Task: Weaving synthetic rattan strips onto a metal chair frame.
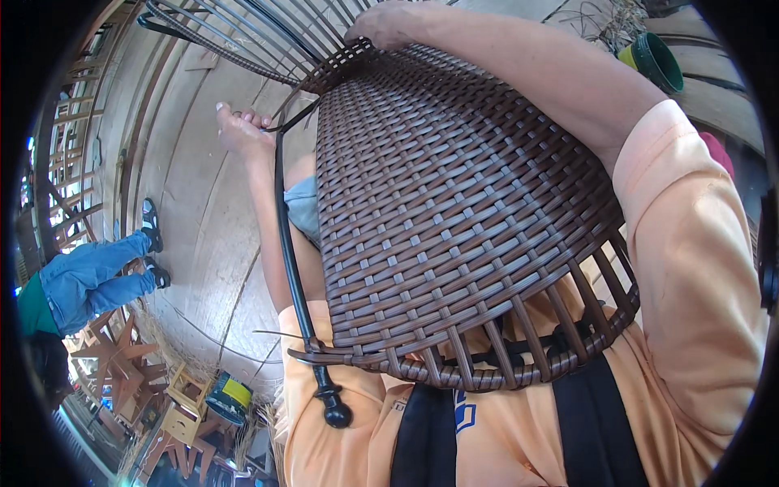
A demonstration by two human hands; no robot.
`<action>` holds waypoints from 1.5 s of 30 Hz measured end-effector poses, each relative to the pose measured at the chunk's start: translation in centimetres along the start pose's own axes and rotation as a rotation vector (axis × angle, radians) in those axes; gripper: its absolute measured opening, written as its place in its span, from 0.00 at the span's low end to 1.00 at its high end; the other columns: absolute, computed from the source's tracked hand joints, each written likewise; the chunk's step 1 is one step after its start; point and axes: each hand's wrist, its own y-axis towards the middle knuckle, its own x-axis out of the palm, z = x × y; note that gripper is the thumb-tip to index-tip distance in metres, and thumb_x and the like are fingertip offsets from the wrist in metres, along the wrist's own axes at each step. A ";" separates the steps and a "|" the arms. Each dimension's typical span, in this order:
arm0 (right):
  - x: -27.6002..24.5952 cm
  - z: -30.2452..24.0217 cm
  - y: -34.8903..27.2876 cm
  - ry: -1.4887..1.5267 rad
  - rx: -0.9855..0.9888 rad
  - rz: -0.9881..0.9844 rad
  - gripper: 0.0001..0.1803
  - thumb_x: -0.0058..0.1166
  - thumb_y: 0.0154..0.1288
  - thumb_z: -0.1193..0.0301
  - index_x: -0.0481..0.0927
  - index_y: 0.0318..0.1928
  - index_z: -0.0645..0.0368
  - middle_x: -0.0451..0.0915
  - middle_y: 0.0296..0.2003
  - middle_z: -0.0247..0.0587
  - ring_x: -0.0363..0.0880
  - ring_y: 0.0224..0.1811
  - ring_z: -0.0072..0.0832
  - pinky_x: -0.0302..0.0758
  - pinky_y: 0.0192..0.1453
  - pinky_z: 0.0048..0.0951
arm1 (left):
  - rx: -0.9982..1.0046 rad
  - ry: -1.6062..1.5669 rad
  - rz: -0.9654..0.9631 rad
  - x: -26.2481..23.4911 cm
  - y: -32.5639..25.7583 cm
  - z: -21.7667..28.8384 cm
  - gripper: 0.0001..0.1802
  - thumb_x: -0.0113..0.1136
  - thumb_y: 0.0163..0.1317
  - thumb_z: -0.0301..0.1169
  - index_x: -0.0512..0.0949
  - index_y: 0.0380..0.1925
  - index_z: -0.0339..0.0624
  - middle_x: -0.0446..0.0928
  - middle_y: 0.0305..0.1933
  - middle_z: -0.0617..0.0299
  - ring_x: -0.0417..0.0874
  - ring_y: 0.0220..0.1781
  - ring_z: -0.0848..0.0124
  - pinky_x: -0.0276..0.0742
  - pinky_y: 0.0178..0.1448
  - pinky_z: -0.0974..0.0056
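A brown woven chair (454, 203) of synthetic rattan lies tilted across my lap, close against my chest. Its black metal frame bar (290, 235) runs down the left side and ends in a round black knob. Left of that bar, my left hand (247, 134) is closed on a thin brown strand (284, 122) that leads toward the weave's edge. My right arm reaches over the chair, and my right hand (385, 26) grips the far woven edge, its fingertips partly hidden. Beyond that edge, unwoven spokes (268, 36) fan out toward the top.
Another person in blue jeans (101, 276) stands at the left on the boarded floor (203, 187). Brown star-shaped pieces (118, 353), a small wooden stool (182, 418) and a green-yellow bucket (230, 396) are at lower left. Another dark green bucket (653, 63) stands at upper right.
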 end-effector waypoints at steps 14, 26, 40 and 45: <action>-1.8 -0.5 -2.9 -0.001 0.011 -0.057 0.18 0.50 0.53 0.72 0.79 0.47 0.53 0.79 0.46 0.39 0.77 0.48 0.38 0.74 0.48 0.39 | 0.818 1.372 -0.941 1.2 -1.4 -0.1 0.25 0.55 0.56 0.36 0.70 0.56 0.51 0.76 0.43 0.45 0.74 0.49 0.51 0.69 0.54 0.54; -1.5 -3.4 -1.9 -0.235 0.143 -0.166 0.23 0.49 0.58 0.68 0.69 0.56 0.56 0.78 0.47 0.41 0.77 0.49 0.36 0.73 0.50 0.34 | 0.750 1.384 -0.992 1.4 -1.1 -0.9 0.22 0.52 0.57 0.31 0.70 0.54 0.50 0.77 0.40 0.44 0.76 0.46 0.51 0.70 0.52 0.54; -1.9 -2.7 -0.7 -0.043 0.055 -0.248 0.15 0.53 0.51 0.70 0.82 0.41 0.56 0.82 0.39 0.42 0.79 0.42 0.39 0.75 0.42 0.37 | 0.452 1.323 -1.045 1.6 -1.0 -0.5 0.23 0.44 0.57 0.22 0.70 0.54 0.49 0.76 0.48 0.48 0.75 0.53 0.54 0.68 0.58 0.58; -1.4 -2.4 -1.1 -0.001 0.014 -0.167 0.15 0.53 0.50 0.70 0.83 0.40 0.55 0.82 0.37 0.43 0.80 0.40 0.39 0.75 0.42 0.37 | 0.473 1.297 -1.079 1.3 -0.5 -0.4 0.23 0.43 0.57 0.22 0.70 0.55 0.48 0.76 0.47 0.47 0.75 0.53 0.55 0.68 0.58 0.58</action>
